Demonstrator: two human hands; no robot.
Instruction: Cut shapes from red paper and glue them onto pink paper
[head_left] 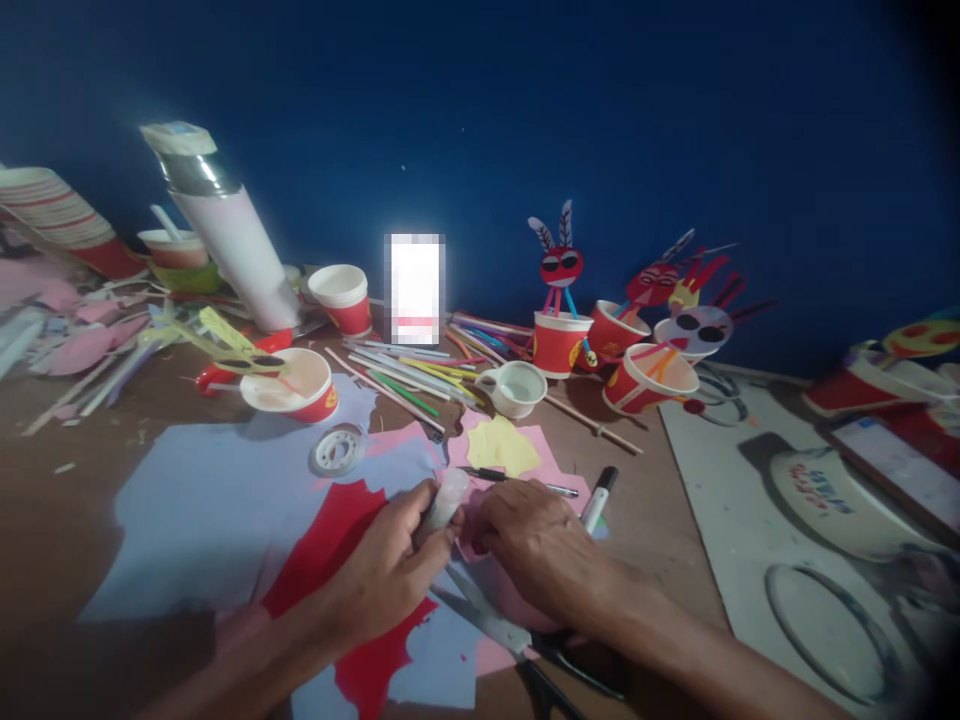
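Observation:
My left hand (397, 560) is closed round a small translucent white tube (448, 497), its rounded end pointing up and away. Close beside it, my right hand (536, 530) has its fingers curled and pinched together over pink paper (466, 530); what they hold is hidden. Open scissors (499, 628) with dark handles lie below the hands. Torn red paper (330, 545) spreads under my left forearm. Beyond my right hand are a black pen (487, 473), a marker with a black cap (600, 500) and a yellow paper piece (502, 447).
Pale blue paper (195, 510) covers the left, with a white tape roll (337, 452) on it. Behind are coloured straws (405, 375), a small white cup (517, 388), paper cups with puppet faces (562, 345), a leaning flask (232, 250) and a grey board (720, 500) at right.

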